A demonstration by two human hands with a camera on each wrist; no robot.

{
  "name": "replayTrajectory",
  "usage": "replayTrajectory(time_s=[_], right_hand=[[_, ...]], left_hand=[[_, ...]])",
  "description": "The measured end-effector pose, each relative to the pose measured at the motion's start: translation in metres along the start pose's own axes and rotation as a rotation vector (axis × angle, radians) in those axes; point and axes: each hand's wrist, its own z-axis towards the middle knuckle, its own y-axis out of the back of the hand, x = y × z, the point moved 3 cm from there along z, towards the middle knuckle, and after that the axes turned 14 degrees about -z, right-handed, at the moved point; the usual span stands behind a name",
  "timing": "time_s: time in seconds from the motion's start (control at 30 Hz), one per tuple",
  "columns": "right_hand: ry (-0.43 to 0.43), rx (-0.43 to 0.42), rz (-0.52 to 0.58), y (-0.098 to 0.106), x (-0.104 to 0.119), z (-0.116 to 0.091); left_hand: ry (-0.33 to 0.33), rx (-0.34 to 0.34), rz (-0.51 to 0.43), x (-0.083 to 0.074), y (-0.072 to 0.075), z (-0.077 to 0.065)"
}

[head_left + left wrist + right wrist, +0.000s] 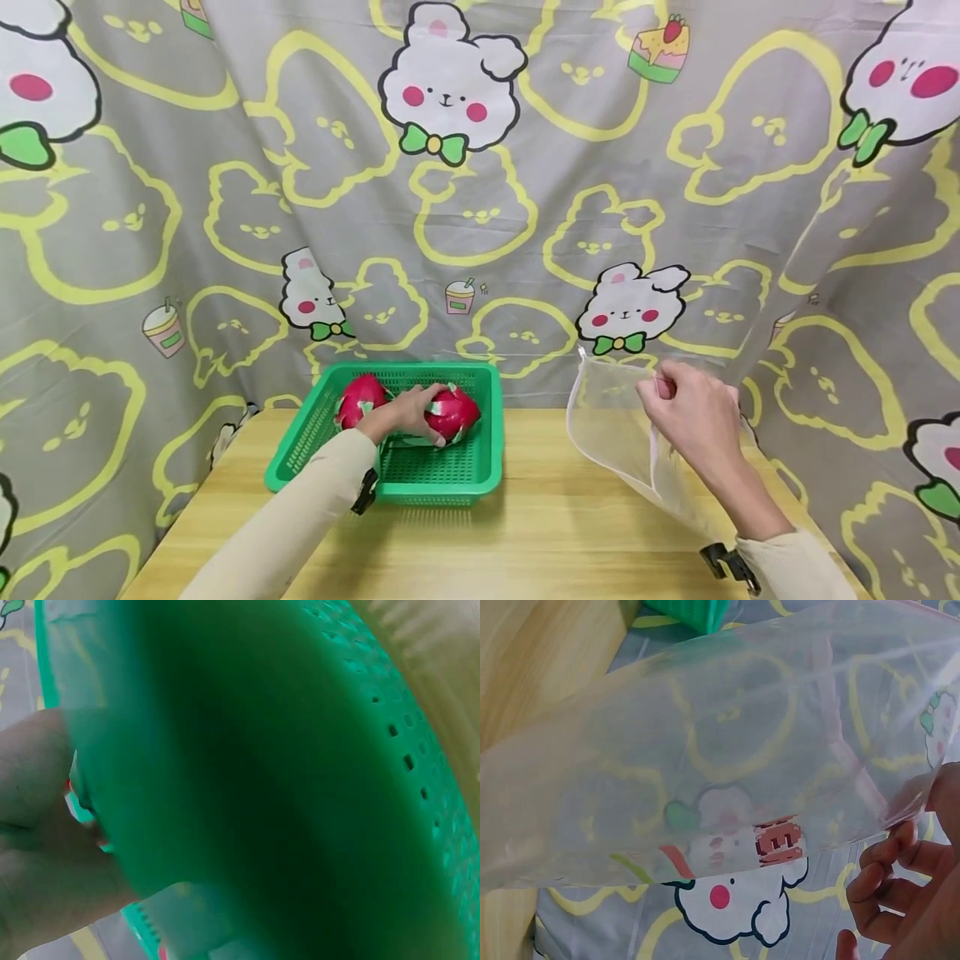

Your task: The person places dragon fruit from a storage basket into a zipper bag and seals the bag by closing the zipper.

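Observation:
In the head view, my left hand point(405, 414) reaches into a green plastic basket point(492, 433) and grips the right-hand one of two red dragon fruits point(457, 414), thumb and fingers about its left side. The other dragon fruit point(360, 400) lies at the basket's left, partly behind that hand. A blurred green shape covers much of the left wrist view and hides the fingertips. My right hand point(697, 417) pinches the top edge of a see-through zip bag point(607, 412), which hangs over the table with its mouth spread. The right wrist view shows the bag's printed side.
Beneath the basket and bag is a light wood-grain table point(525, 533). A grey curtain point(480, 242) with yellow outlines and white cartoon animals closes off the back and both sides. Dark straps circle both wrists.

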Motion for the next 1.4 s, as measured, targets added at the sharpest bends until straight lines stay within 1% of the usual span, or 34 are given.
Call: replayTrajectory(time_s=[0.1,0.2,0.3,0.5,0.63,0.73,0.8,0.9,1.1,1.17,1.27,1.33,1.4], right_hand=[[0.01,0.0,0.0,0.0,0.003,-0.001],[0.015,-0.004,0.001,0.0,0.004,-0.002],[0.017,-0.005,-0.002,0.001,0.003,-0.003],[0.009,0.01,0.0,0.001,0.003,-0.004],[0.0,0.032,0.015,-0.001,0.003,-0.007],[-0.006,0.035,0.02,-0.002,0.003,-0.009],[-0.005,0.027,0.012,-0.002,0.002,-0.01],[-0.006,0.014,0.001,-0.002,0.002,-0.012],[-0.013,0.01,-0.02,-0.001,0.0,-0.014],[-0.009,0.002,-0.025,0.0,-0.001,-0.013],[-0.004,-0.013,-0.029,0.001,-0.003,-0.012],[-0.008,-0.014,-0.03,0.003,-0.004,-0.011],[-0.011,-0.009,-0.031,0.004,-0.005,-0.011]], left_hand=[[0.045,-0.024,0.04,0.003,-0.002,-0.003],[0.072,-0.031,0.066,0.005,-0.002,-0.004],[0.078,-0.015,0.047,0.006,-0.002,-0.004],[0.053,0.046,-0.044,0.007,0.001,-0.005],[0.04,0.027,-0.042,0.012,0.001,-0.005],[0.018,0.013,-0.039,0.015,0.0,-0.005],[-0.005,0.005,-0.058,0.014,0.0,-0.006],[-0.033,-0.023,-0.085,0.013,0.0,-0.007],[-0.087,-0.108,-0.128,0.015,0.0,-0.004],[-0.116,-0.15,-0.158,0.014,0.002,-0.004],[-0.162,-0.231,-0.2,0.011,0.008,-0.005],[-0.192,-0.282,-0.246,0.007,0.012,-0.007],[-0.212,-0.318,-0.307,0.004,0.016,-0.009]])
